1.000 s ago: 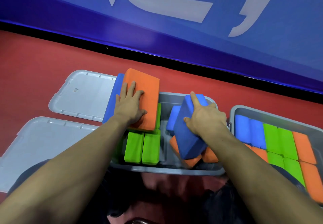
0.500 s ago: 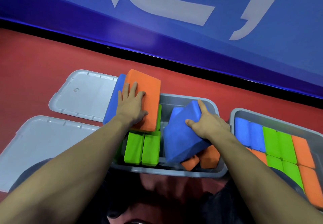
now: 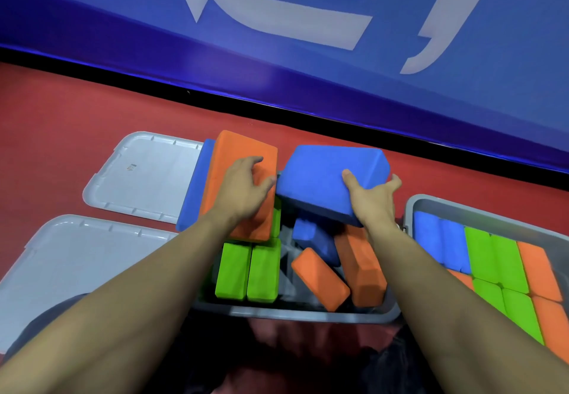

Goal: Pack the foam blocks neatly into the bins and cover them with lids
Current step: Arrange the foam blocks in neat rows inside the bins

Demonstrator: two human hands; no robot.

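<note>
A: Nearest item being logged?
B: Middle bin point(image 3: 308, 313), grey, front wall closest to the camera. Inside, L side: two green blocks point(image 3: 248, 270) being kept upright, side by side, touching. R side: two orange blocks point(image 3: 320, 278), tilted, leaning loosely, w/ a small blue block point(image 3: 314, 239) wedged just behind them.

A: R bin?
B: Right bin point(image 3: 412, 209), partly cut off by the frame edge. Being filled neatly w/ rows of packed blocks point(image 3: 498, 258): blue, then green, then orange. No lid on it.

A: Lids?
B: Near lid point(image 3: 77, 255) being left flat on the red floor point(image 3: 61, 116), L of the middle bin. Far lid point(image 3: 144, 172) lying flat behind it, apart from it.

A: Hands?
B: Left hand point(image 3: 243, 190): being pressed palm-down on a big orange block point(image 3: 237, 162), fingers slightly spread and bent over its top, not wrapped round it. That block is being stacked on a blue slab point(image 3: 194, 190), both at the bin's L far corner, overhanging the far lid. Right hand point(image 3: 374, 196): a large blue block point(image 3: 326, 175) is being held above the bin's far side, tilted; thumb on the top face, fingers clamped round its R end. The two big blocks are near touching by the L fingertips; contact can't be told.

A: Farthest?
B: Black strip, then blue wall point(image 3: 308, 85) w/ pale lettering.
</note>
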